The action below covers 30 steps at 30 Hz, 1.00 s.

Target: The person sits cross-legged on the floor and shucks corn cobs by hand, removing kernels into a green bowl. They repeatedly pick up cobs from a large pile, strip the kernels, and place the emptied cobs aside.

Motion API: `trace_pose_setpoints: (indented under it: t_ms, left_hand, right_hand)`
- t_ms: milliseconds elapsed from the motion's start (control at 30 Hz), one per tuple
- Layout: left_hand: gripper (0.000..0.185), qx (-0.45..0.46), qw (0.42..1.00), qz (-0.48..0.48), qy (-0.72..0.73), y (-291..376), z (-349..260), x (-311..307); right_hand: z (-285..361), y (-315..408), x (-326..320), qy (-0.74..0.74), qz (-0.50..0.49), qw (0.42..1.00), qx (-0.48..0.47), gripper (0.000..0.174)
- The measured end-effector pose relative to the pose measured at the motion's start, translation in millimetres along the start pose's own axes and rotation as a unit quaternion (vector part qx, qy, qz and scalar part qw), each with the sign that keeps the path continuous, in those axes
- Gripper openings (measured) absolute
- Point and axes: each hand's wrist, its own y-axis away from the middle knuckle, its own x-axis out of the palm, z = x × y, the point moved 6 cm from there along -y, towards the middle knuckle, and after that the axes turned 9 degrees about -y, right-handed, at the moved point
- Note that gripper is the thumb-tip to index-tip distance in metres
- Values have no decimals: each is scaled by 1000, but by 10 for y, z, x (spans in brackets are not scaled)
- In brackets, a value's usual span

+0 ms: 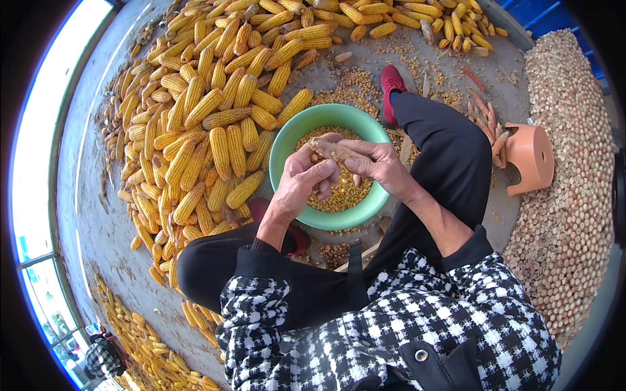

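A pale corn cob [336, 150], mostly stripped of its kernels, is held crosswise between both hands. My left hand [302, 180] grips its left end, with the fingers curled under and a few kernels showing beside them. My right hand [384, 167] pinches its right end between thumb and fingers. Directly below is a green plastic basin [279, 163], partly filled with loose yellow corn kernels [342, 198]. The basin stands on the floor between my bent legs, and the hands hide part of its contents.
A large heap of yellow corn ears [195, 122] lies left and ahead. Loose kernels [359, 85] litter the concrete floor. At right, an orange plastic stool [534, 159] lies tipped beside reddish bare cobs [484, 117]. Beyond rises a long stack of cobs [557, 234].
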Motion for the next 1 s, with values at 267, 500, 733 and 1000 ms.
trace_pose_setpoints:
  t_ms: [267, 500, 733, 1000]
  left_hand:
    - [40, 30, 998, -38, -28, -85, 122, -79]
    - [30, 46, 986, -19, -162, -120, 125, -90]
    - [39, 186, 802, -56, -564, -88, 33, 224]
    - [18, 152, 897, -131, -395, 84, -368, 353]
  right_hand:
    - [173, 29, 59, 274, -24, 937, -214, 39]
    - [171, 60, -27, 20, -16, 999, 22, 36]
    - [940, 720, -548, -178, -61, 947, -260, 38]
    - [308, 2188, -2591, -41, -555, 820, -130, 31]
